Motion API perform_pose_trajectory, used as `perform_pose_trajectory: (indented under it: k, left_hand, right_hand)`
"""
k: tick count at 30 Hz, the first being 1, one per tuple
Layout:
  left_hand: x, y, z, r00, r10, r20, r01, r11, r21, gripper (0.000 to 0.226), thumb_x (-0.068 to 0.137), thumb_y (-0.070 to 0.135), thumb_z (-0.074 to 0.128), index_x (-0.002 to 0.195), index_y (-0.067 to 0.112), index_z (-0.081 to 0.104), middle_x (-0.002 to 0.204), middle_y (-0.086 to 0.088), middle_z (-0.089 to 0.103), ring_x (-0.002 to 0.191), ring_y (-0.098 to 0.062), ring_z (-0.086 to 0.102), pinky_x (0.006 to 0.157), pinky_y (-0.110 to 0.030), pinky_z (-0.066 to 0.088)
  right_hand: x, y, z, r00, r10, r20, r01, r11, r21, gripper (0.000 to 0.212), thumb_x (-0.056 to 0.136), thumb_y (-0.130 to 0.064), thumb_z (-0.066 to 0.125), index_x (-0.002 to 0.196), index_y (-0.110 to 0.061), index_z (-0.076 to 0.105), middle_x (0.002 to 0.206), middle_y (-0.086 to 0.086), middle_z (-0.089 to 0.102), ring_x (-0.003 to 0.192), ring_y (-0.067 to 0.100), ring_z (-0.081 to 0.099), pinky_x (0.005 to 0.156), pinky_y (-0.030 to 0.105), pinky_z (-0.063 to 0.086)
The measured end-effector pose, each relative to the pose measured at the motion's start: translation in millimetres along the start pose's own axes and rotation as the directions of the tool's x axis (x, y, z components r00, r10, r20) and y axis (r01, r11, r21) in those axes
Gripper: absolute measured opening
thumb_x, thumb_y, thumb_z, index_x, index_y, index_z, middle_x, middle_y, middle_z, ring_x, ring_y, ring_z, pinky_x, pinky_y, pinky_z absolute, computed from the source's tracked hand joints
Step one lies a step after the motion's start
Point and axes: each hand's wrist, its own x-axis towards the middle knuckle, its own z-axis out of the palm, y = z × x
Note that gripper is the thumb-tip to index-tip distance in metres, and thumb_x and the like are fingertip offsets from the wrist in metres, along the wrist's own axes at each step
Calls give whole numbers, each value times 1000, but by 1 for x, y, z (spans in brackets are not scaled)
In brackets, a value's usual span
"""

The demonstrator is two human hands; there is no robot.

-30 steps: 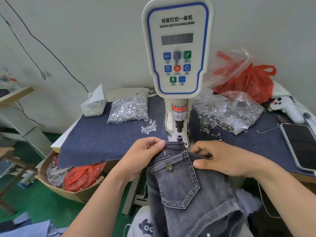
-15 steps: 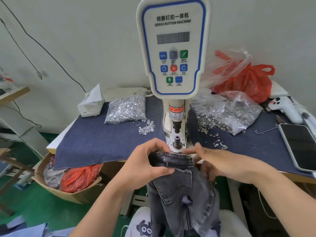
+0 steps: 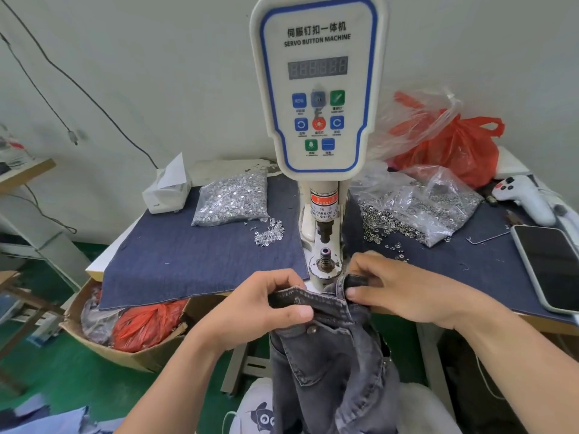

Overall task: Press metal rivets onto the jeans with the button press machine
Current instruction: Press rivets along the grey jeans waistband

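Jeans (image 3: 332,364): grey washed denim, held just in front of the press base, waistband bunched between both hands, legs hanging below the table edge.
Change since a second ago: pocket then spread flat and facing up beside the die; now lifted clear and gathered, waistband turned toward the camera. Read as repositioning between presses, with a new spot being brought round.
Left hand (image 3: 266,303): fingers curled over the waistband's left end, thumb pressed along its front edge; firm pinch on the fabric.
Right hand (image 3: 404,289): fingers folded round the waistband's right end, thumb on top; likewise gripping cloth, nothing else held.
Fitted stud (image 3: 311,330): small round metal disc, dull bronze, already set in the denim just below the left thumb.
Button press machine (image 3: 318,89): white plastic head with blue-edged panel, dark display, coloured keys; warning label on the column.
Lower die (image 3: 324,255): short ribbed metal post on a round plate, bare, just beyond the fingertips and apart from the cloth.
Rivet bag (image 3: 233,200): clear plastic, heaped with bright tack-shaped pieces, some spilled beside it.
Ring bag (image 3: 416,203): crinkled clear plastic, darker ring-shaped caps spilling out.
Table cover (image 3: 194,255): flat dark-blue denim sheet.
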Motion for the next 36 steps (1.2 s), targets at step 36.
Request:
perform_pose_trajectory:
  k: [36]
  left_hand:
    - [17,-16,19,958,-278,72,265,953,150,62,85,79,65,102,20,74,104,-12,78,92,-18,74,96,-54,57]
  right_hand:
    - [8,11,0,980,74,184,-91,993,81,15,92,-38,75,83,-27,79,86,-8,78,79,4,70,73,14,49]
